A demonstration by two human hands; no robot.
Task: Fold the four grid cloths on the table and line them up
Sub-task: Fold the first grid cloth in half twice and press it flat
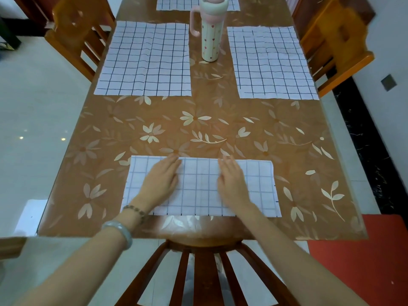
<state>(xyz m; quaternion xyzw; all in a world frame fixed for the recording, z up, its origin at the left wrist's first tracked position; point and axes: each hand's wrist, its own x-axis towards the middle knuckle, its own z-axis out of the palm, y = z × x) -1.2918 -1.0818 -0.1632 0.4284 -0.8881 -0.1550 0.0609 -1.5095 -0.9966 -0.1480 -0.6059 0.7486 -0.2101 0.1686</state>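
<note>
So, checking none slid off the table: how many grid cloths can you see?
4: near cloth under left hand and right hand; left cloth; right cloth; far cloth, partly behind the tumbler and cropped.

Four grid cloths, three wooden chairs, two hands, one tumbler, one table.

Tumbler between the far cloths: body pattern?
The tumbler body is cream with thin vertical stripes and small hearts, clearest in the head view.
</note>
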